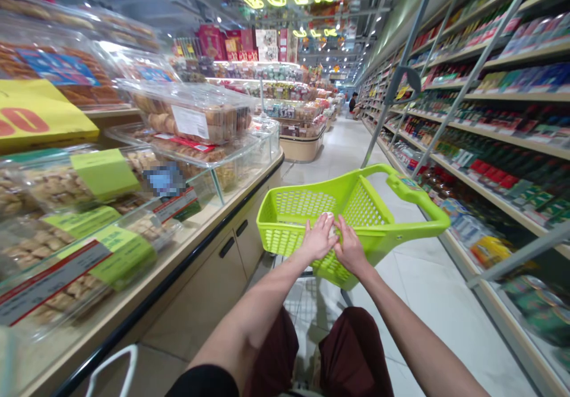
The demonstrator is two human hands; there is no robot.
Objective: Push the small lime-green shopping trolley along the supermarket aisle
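Both of my hands meet in front of the near side of a bright green shopping cart [289, 245]. Between them shows a small white crumpled thing [329, 220], which looks like a tissue. My left hand [319, 240] has its fingers pressed onto it, with the thumb standing apart. From the other side, my right hand [350, 247] closes its fingertips on the same white thing. The fingers partly cover it. Behind the hands, the cart's basket has perforated walls, and its handle [412, 192] points to the right.
On the left, a counter [214, 225] carries clear plastic boxes of snacks [191, 112] and price signs. Tall shelves of packaged goods [503, 124] line the right, with a sloping metal rail [396, 70]. The tiled aisle [345, 136] runs ahead; a person [353, 105] is far down it.
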